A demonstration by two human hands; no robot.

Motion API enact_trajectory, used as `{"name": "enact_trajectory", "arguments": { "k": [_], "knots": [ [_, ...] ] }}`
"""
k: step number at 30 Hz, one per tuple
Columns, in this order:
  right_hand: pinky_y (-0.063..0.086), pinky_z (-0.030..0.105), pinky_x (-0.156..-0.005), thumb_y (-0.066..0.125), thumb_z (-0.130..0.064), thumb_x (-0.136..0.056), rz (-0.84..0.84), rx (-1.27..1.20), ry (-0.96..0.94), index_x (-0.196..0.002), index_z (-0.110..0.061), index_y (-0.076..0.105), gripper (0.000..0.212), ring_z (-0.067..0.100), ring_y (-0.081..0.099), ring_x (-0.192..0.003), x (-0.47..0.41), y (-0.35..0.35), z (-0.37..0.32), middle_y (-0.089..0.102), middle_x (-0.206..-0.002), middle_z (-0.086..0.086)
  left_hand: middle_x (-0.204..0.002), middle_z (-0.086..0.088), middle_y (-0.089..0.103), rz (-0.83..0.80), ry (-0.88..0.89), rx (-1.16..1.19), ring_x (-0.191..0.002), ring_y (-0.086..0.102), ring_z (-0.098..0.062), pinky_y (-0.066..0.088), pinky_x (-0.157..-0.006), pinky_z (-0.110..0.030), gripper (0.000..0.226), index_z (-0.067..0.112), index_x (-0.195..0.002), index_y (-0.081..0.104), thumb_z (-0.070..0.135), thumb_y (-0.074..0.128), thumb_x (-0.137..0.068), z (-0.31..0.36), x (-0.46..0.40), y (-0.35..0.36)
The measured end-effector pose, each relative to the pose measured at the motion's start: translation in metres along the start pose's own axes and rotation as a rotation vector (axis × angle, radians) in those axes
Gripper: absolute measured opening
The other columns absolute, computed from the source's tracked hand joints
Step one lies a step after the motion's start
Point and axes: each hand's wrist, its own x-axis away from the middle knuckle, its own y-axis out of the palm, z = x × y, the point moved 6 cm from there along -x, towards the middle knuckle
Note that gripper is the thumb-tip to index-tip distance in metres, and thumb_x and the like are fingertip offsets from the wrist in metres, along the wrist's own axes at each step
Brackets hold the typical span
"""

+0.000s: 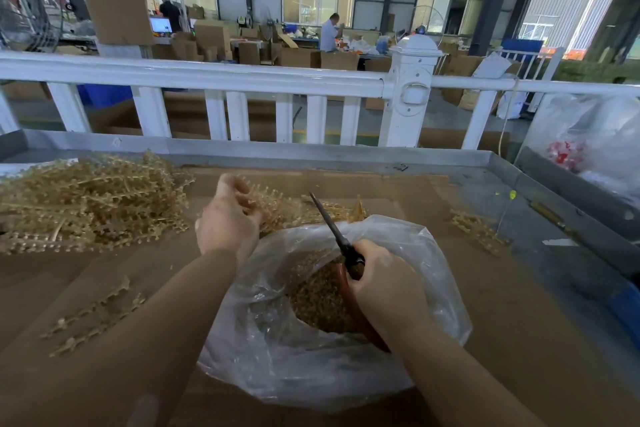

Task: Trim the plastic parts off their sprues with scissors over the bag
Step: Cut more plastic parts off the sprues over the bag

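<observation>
Right hand (384, 282) grips scissors (337, 236) over bag (346, 367) — left hand (228, 218) on sprues (277, 208).

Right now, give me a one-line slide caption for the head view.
Left hand grips a tan sprue beyond the clear bag of trimmed parts; right hand holds closed scissors above it.

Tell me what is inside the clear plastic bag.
The clear plastic bag holds a heap of small tan trimmed plastic parts. The right hand and red-handled scissors cover part of the heap; its depth is hidden.
</observation>
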Motion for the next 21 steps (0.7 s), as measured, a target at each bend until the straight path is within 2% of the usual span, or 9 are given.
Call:
{"name": "enact_trajectory", "arguments": {
  "k": [3, 7, 9, 12, 14, 16, 17, 19, 21],
  "knots": [
    [0.032, 0.004, -0.053, 0.054, -0.034, -0.093, -0.008, -0.005, 0.007, -0.108, -0.024, 0.061, 0.019, -0.002, 0.047, -0.073, 0.001, 0.000, 0.002, 0.054, -0.085, -0.017, -0.110, 0.001, 0.052, -0.114, 0.080, -0.165, -0.105, 0.055, -0.022, 0.044, -0.098, -0.047, 0.044, 0.035, -0.124, 0.053, 0.007, 0.059, -0.089, 0.006, 0.000, 0.007],
    [0.036, 0.006, -0.056, 0.053, -0.034, -0.094, -0.026, -0.020, 0.012, -0.108, -0.023, 0.061, 0.019, 0.000, 0.049, -0.074, 0.002, 0.000, 0.001, 0.054, -0.084, -0.016, -0.109, 0.007, 0.041, -0.052, 0.141, -0.380, -0.112, 0.035, -0.018, 0.027, -0.101, -0.039, 0.008, 0.038, -0.090, 0.069, 0.031, 0.063, -0.089, 0.013, 0.001, 0.003],
    [0.037, 0.007, -0.058, 0.053, -0.034, -0.094, -0.022, -0.034, 0.015, -0.108, -0.022, 0.061, 0.020, 0.001, 0.051, -0.076, 0.002, -0.001, 0.000, 0.060, -0.088, -0.013, -0.112, 0.007, 0.044, -0.005, 0.195, -0.477, -0.112, 0.032, -0.019, 0.022, -0.098, -0.037, 0.006, 0.034, -0.085, 0.071, 0.037, 0.065, -0.087, 0.016, 0.004, 0.002],
    [0.045, 0.014, -0.068, 0.054, -0.033, -0.094, -0.024, -0.059, 0.029, -0.109, -0.021, 0.062, 0.021, 0.006, 0.059, -0.084, 0.003, -0.003, 0.000, 0.065, -0.094, -0.009, -0.108, 0.007, 0.050, 0.056, 0.227, -0.414, -0.109, 0.038, -0.020, 0.024, -0.094, -0.035, 0.009, 0.029, -0.084, 0.068, 0.034, 0.063, -0.090, 0.023, 0.002, -0.005],
    [0.046, 0.016, -0.070, 0.054, -0.033, -0.094, -0.029, -0.070, 0.040, -0.109, -0.021, 0.062, 0.021, 0.006, 0.057, -0.083, 0.003, -0.003, 0.001, 0.063, -0.091, -0.011, -0.104, 0.007, 0.056, 0.017, 0.205, -0.305, -0.105, 0.048, -0.020, 0.033, -0.095, -0.036, 0.007, 0.028, -0.086, 0.061, 0.031, 0.061, -0.092, 0.024, -0.002, -0.006],
    [0.043, 0.011, -0.066, 0.054, -0.033, -0.094, -0.035, -0.077, 0.044, -0.109, -0.021, 0.061, 0.020, 0.002, 0.052, -0.078, 0.004, -0.002, 0.002, 0.058, -0.087, -0.015, -0.110, 0.002, 0.059, -0.105, 0.162, -0.267, -0.101, 0.055, -0.020, 0.043, -0.097, -0.039, 0.006, 0.027, -0.099, 0.059, 0.024, 0.059, -0.093, 0.020, -0.005, 0.001],
    [0.041, 0.009, -0.064, 0.054, -0.033, -0.094, -0.040, -0.081, 0.045, -0.109, -0.022, 0.061, 0.020, 0.000, 0.051, -0.077, 0.004, -0.001, 0.002, 0.058, -0.087, -0.015, -0.119, -0.002, 0.056, -0.174, 0.139, -0.298, -0.105, 0.055, -0.021, 0.045, -0.098, -0.041, 0.020, 0.026, -0.113, 0.057, 0.021, 0.057, -0.094, 0.016, -0.005, 0.007],
    [0.041, 0.008, -0.064, 0.055, -0.033, -0.094, -0.046, -0.089, 0.044, -0.109, -0.022, 0.061, 0.020, -0.001, 0.051, -0.077, 0.005, 0.000, 0.001, 0.062, -0.090, -0.014, -0.141, -0.009, 0.039, -0.266, 0.104, -0.415, -0.124, 0.043, -0.027, 0.037, -0.107, -0.044, 0.047, 0.026, -0.140, 0.040, 0.017, 0.052, -0.095, 0.006, -0.005, 0.015],
    [0.042, 0.008, -0.066, 0.055, -0.032, -0.094, -0.049, -0.091, 0.040, -0.110, -0.022, 0.061, 0.020, 0.000, 0.054, -0.078, 0.005, 0.000, 0.001, 0.065, -0.094, -0.012, -0.155, -0.007, 0.023, -0.296, 0.083, -0.504, -0.138, 0.025, -0.031, 0.025, -0.113, -0.048, 0.058, 0.030, -0.151, 0.019, 0.019, 0.043, -0.099, 0.000, -0.006, 0.019]
  ]
}}
